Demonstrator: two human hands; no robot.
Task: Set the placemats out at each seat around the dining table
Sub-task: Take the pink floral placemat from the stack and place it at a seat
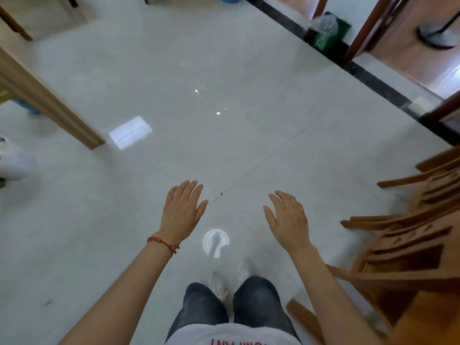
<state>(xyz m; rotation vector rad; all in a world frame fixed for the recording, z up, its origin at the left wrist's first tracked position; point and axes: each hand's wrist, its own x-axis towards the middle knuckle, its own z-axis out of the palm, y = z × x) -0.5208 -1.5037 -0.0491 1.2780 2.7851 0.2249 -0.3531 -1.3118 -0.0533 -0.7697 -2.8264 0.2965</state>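
I stand on a pale tiled floor with both arms stretched out in front of me. My left hand (183, 207), with a red bracelet at the wrist, is held flat with straight fingers and holds nothing. My right hand (288, 219) is spread the same way, palm down, with nothing in it. No placemat and no dining table top are in view. Wooden dining chairs (408, 245) stand close to my right arm.
A wooden door frame (49, 103) runs along the left. A dark floor strip (348, 63) borders the doorways at the upper right, with a green bin (326, 31) beside it. My legs and shoes (224, 285) are below. Light reflections glint on the floor ahead.
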